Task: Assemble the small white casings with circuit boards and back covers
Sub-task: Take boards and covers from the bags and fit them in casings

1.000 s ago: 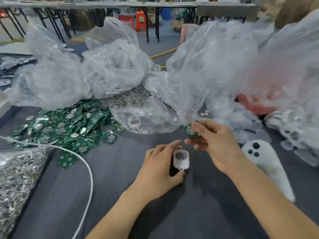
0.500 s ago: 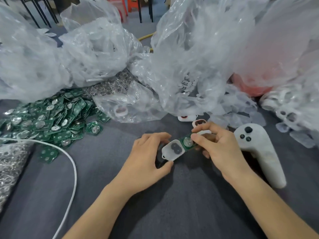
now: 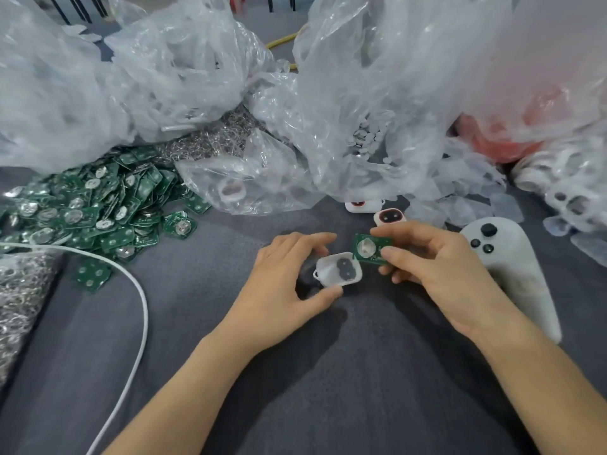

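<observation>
Our right hand [image 3: 437, 274] has brought the pinched circuit board [image 3: 369, 249] down to the rim of the open casing [image 3: 338, 272], which our left hand [image 3: 289, 284] grips over the bench [image 3: 328, 389]. Seating it looks next, we judge

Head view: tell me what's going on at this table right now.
A person is fitting a part together by hand. The left hand holds a white casing, hollow side up, over the grey table. The right hand pinches a green circuit board at the casing's edge, not yet seated inside. A pile of boards lies to the left, and two more casings sit beyond the hands.
</observation>
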### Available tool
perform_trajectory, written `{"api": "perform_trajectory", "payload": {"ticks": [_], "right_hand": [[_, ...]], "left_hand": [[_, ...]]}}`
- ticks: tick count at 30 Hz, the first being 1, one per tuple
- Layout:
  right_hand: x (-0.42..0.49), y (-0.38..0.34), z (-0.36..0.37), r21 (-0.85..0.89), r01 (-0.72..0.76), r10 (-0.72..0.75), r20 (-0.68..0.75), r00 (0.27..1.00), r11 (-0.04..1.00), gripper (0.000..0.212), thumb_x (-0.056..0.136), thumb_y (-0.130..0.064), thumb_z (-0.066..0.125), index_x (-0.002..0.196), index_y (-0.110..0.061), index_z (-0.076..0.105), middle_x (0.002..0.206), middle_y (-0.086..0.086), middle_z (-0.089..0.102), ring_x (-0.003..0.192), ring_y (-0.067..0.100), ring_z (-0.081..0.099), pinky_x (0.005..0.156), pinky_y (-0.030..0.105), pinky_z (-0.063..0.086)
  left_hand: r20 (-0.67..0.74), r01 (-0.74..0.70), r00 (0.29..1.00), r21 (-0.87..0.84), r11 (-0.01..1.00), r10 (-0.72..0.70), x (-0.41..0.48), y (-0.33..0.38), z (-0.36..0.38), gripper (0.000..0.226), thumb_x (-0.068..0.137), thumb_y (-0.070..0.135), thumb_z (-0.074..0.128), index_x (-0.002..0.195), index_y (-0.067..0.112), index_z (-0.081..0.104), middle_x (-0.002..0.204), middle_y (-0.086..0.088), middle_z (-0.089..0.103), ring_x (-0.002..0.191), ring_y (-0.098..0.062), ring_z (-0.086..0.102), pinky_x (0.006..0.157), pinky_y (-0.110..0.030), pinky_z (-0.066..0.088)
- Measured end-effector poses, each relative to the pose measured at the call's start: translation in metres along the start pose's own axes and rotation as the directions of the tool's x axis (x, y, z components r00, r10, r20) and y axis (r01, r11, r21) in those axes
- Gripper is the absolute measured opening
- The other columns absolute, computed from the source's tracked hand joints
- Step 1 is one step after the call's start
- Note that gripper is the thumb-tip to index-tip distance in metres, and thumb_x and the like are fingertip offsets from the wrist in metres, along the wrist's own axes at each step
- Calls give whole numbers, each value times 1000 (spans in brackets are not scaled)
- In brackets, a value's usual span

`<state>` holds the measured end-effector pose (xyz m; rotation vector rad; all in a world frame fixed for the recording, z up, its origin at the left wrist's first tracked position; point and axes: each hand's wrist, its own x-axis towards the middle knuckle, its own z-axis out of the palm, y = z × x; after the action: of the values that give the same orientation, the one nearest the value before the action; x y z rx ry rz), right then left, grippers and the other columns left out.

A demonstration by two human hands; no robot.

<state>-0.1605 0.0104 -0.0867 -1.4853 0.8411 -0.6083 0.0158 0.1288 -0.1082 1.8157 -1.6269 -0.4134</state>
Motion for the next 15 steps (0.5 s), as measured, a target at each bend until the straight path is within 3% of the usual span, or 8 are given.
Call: {"api": "perform_trajectory", "payload": {"ticks": [3, 5, 7, 10, 12, 15], "right_hand": [[-6, -5, 1, 19, 60, -61, 64, 996, 998, 30, 85, 3, 63, 92, -24, 74, 88, 0, 74, 66, 14, 67, 59, 19, 53], [-10, -7, 6, 9, 102, -102, 123, 987, 995, 30, 85, 4, 62, 95, -23, 74, 87, 2, 73, 66, 14, 67, 59, 21, 52], [-12, -8, 11, 7, 115, -115, 170, 979, 993, 30, 84, 2, 64, 99, -22, 72, 86, 2, 73, 67, 13, 66, 59, 20, 51], [-16, -8, 16, -72, 117, -99, 219, 971, 991, 26, 78, -15, 73, 100, -29, 71, 89, -3, 74, 78, 7, 68, 68, 16, 52], [-14, -9, 14, -152, 116, -85, 192, 978, 982, 21, 78, -17, 75, 95, -29, 71, 89, -6, 74, 81, 5, 69, 74, 15, 52], [2, -13, -3, -240, 23, -16, 31, 999, 970, 12, 84, -13, 70, 88, -24, 71, 69, -8, 72, 57, -4, 62, 53, 6, 42]], "left_hand": [[-148, 15, 988, -206, 979, -47, -1, 7, 1, 27, 84, 50, 54, 110, 46, 54, 104, 24, 61, 106, -4, 55, 93, -32, 43], [-164, 6, 985, -223, 975, -44, 0, 10, 2, 14, 84, 50, 51, 96, 47, 57, 102, 30, 59, 100, -4, 57, 90, -33, 43], [-158, 1, 987, -216, 976, -36, 1, 13, 3, 8, 83, 50, 49, 86, 46, 56, 95, 34, 58, 92, -1, 56, 85, -30, 41], [-150, 2, 988, -248, 969, -41, 1, 15, 5, 10, 83, 49, 51, 78, 41, 56, 90, 29, 58, 88, -2, 55, 84, -29, 39], [-155, -17, 988, -185, 983, -12, 0, 14, 6, 15, 83, 51, 53, 85, 37, 60, 92, 24, 59, 94, -3, 53, 89, -31, 37], [-65, 20, 998, 34, 999, -17, -2, 9, 6, 55, 76, 64, 59, 124, 39, 52, 115, 25, 51, 116, -2, 39, 103, -27, 24]]}}
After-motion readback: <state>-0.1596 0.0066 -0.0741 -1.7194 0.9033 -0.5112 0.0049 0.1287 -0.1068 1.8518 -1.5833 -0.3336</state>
